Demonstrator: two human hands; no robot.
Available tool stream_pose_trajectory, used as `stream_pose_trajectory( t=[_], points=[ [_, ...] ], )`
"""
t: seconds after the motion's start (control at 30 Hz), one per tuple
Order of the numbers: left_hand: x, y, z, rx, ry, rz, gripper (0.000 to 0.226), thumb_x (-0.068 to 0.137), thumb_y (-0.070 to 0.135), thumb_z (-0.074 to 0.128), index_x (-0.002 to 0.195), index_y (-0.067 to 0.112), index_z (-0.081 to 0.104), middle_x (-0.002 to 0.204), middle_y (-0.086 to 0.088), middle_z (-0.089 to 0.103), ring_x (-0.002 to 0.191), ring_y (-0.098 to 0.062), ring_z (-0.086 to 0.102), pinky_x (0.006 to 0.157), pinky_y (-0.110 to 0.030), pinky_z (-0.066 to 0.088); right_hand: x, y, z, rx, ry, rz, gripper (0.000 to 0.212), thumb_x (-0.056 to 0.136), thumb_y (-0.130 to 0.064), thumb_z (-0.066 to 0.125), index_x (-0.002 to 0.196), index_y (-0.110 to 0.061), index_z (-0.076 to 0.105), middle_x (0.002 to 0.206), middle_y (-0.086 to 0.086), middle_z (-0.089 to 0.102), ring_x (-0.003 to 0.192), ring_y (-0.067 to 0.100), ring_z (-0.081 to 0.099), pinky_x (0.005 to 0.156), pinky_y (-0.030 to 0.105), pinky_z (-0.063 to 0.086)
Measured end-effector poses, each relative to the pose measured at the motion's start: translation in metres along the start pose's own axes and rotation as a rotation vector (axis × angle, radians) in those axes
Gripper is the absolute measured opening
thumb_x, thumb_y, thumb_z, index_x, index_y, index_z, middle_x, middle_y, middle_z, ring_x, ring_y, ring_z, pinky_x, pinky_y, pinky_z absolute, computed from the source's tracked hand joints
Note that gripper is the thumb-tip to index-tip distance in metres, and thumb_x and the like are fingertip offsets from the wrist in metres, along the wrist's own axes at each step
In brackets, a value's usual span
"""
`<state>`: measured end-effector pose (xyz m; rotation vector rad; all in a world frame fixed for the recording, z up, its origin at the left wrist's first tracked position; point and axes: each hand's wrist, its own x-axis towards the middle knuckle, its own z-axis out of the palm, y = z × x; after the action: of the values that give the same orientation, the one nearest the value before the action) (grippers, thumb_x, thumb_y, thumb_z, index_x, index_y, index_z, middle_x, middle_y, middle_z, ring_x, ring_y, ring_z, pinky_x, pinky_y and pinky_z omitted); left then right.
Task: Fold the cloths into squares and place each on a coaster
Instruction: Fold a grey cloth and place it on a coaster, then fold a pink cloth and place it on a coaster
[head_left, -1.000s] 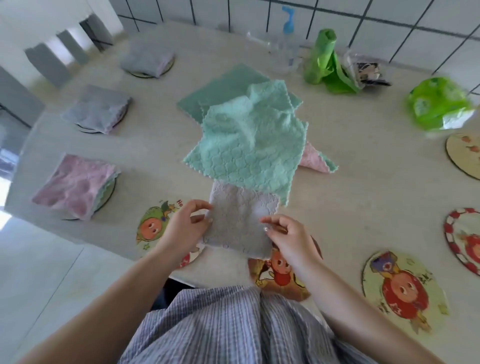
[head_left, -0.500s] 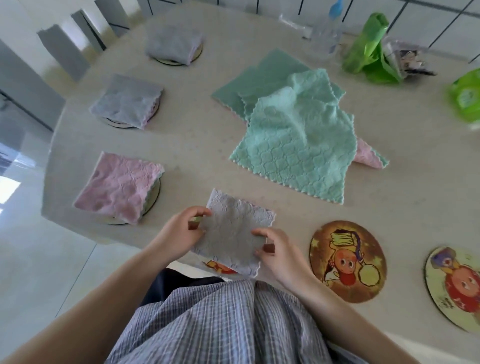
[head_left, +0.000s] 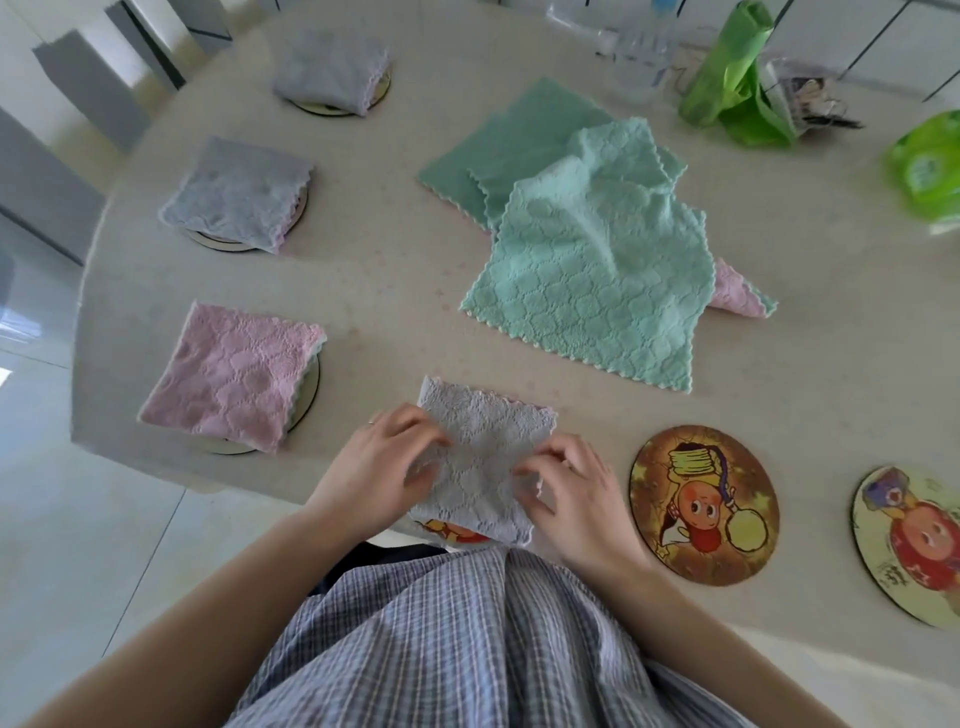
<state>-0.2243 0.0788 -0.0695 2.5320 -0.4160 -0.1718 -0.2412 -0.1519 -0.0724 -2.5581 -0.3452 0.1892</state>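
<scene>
Both hands work one folded grey cloth (head_left: 483, 457) at the near edge of the table (head_left: 374, 270), where it lies over a coaster (head_left: 457, 530) of which only a red and orange sliver shows beneath it. The left hand (head_left: 379, 467) has its grip pinched on the cloth's left edge; the right hand (head_left: 569, 491) has curled fingertips on the right edge, though blur hides whether they pinch or only press. The step in hand looks like seating this square on its coaster. Three folded cloths already sit on coasters to the left. Next, probably, a green cloth (head_left: 587, 291) from the unfolded pile must be folded for the bare cartoon coaster (head_left: 704, 504)
</scene>
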Motion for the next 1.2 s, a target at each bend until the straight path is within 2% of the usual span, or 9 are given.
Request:
stream_pose_trajectory(
  t=[0.13,0.3,0.37,0.47,0.53,0.63,0.8,0.97,1.2],
  points=[
    [0.006,-0.004,0.008,0.013,-0.184,0.043,0.027,0.080,0.034,0.067,0.106,0.030,0.061,0.106,0.012,0.050,0.103,-0.008,0.049,0.085,-0.025,0.037,0.004,0.002,0.004,-0.090,-0.224,-0.035,0.026,0.081,-0.042,0.063,0.103,-0.028,0.065,0.115,-0.007,0.046,0.111,0.012,0.046,0.095,0.034,0.035],
    [0.019,-0.002,0.003,-0.002,-0.316,-0.052,0.030,0.079,0.034,0.069,0.108,0.030,0.060,0.104,0.012,0.048,0.099,-0.006,0.047,0.087,-0.023,0.037,0.009,0.001,-0.002,-0.057,-0.314,-0.012,0.025,0.083,-0.042,0.061,0.106,-0.031,0.063,0.119,-0.009,0.042,0.116,0.011,0.040,0.100,0.032,0.032],
    [0.030,0.001,-0.002,-0.046,-0.358,-0.101,0.024,0.081,0.030,0.067,0.104,0.028,0.062,0.100,0.012,0.053,0.091,-0.005,0.052,0.085,-0.027,0.046,0.015,0.004,-0.009,0.047,-0.313,0.024,0.022,0.086,-0.042,0.058,0.104,-0.032,0.065,0.116,-0.013,0.045,0.112,0.006,0.042,0.099,0.030,0.037],
    [0.059,0.002,-0.008,-0.056,-0.239,-0.123,0.016,0.087,0.030,0.059,0.102,0.025,0.063,0.099,0.010,0.058,0.087,-0.007,0.056,0.081,-0.035,0.051,0.029,0.026,-0.028,0.099,-0.157,0.160,0.025,0.090,-0.039,0.054,0.110,-0.029,0.064,0.123,-0.013,0.048,0.117,0.005,0.043,0.099,0.028,0.038],
    [0.084,0.003,-0.007,0.026,-0.145,-0.076,0.025,0.090,0.031,0.056,0.113,0.022,0.062,0.115,0.006,0.057,0.106,-0.012,0.052,0.093,-0.036,0.045,0.038,0.048,-0.042,-0.039,-0.082,0.237,0.032,0.091,-0.035,0.053,0.120,-0.025,0.060,0.141,-0.008,0.039,0.132,0.013,0.031,0.108,0.037,0.032],
    [0.116,0.009,-0.003,0.214,-0.173,-0.003,0.039,0.092,0.035,0.050,0.129,0.021,0.053,0.147,0.001,0.036,0.137,-0.018,0.024,0.110,-0.041,0.026,0.046,0.075,-0.056,-0.210,-0.156,0.308,0.039,0.092,-0.033,0.052,0.129,-0.021,0.052,0.155,0.000,0.019,0.142,0.019,0.012,0.114,0.042,0.018],
    [0.139,0.009,0.006,0.411,-0.338,0.033,0.052,0.094,0.049,0.036,0.140,0.025,0.038,0.157,-0.003,0.010,0.144,-0.022,-0.001,0.115,-0.042,0.004,0.049,0.091,-0.065,-0.242,-0.194,0.331,0.048,0.092,-0.030,0.046,0.139,-0.022,0.038,0.154,-0.004,0.017,0.140,0.019,0.019,0.113,0.040,0.021],
    [0.148,0.003,0.012,0.429,-0.273,0.041,0.052,0.095,0.046,0.035,0.137,0.015,0.040,0.155,-0.001,0.019,0.144,-0.019,0.006,0.116,-0.039,0.008,0.057,0.096,-0.066,-0.279,-0.137,0.332,0.051,0.092,-0.031,0.045,0.141,-0.018,0.033,0.149,-0.005,0.026,0.136,0.017,0.025,0.112,0.036,0.022],
    [0.174,0.020,-0.021,0.089,0.074,-0.021,0.029,0.093,0.015,0.049,0.119,0.013,0.062,0.130,-0.003,0.056,0.120,-0.020,0.049,0.099,-0.034,0.039,0.079,0.100,-0.106,-0.235,0.165,0.220,0.040,0.087,-0.013,0.057,0.127,-0.019,0.057,0.128,-0.004,0.054,0.119,0.019,0.047,0.102,0.036,0.033]
  ],
)
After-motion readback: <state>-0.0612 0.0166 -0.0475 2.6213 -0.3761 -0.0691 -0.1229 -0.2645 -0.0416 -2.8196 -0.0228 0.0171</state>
